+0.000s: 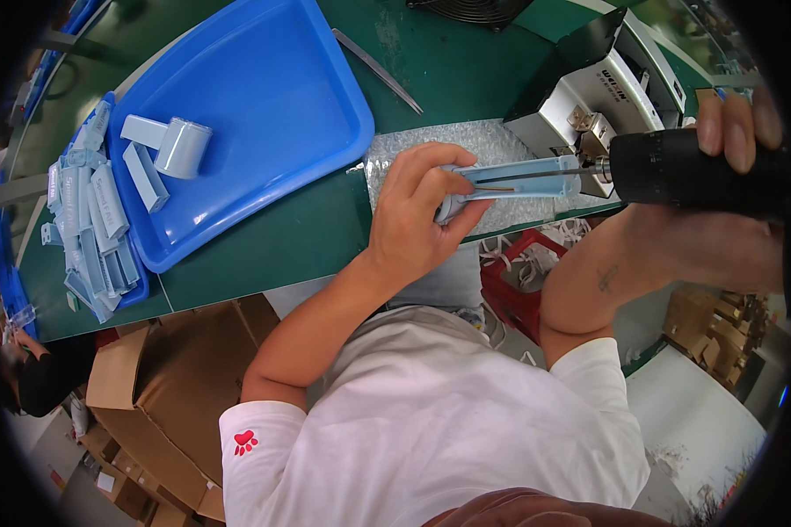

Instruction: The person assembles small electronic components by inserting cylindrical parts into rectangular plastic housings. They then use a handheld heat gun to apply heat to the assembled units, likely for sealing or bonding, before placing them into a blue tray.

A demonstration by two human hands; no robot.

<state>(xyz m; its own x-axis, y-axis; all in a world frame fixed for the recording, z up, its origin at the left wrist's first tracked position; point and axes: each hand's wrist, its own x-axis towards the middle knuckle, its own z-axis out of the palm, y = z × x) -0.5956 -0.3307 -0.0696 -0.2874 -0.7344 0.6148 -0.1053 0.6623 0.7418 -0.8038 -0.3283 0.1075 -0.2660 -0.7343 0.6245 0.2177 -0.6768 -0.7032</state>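
My left hand is closed around one end of a long, light blue plastic housing, open side up, above the table's near edge. A thin brownish strip, perhaps a wire, shows inside the housing. My right hand wraps round a black electric screwdriver, held almost level. Its long metal bit runs leftward into the housing's hollow; the tip is hard to make out near my left fingers. Bubble wrap lies on the green table beneath the housing.
A blue tray holds a few light blue plastic parts. Left of it, another blue tray carries a heap of similar housings. Tweezers lie behind, and a black-and-white machine stands at right. Below are a carton and a red stool.
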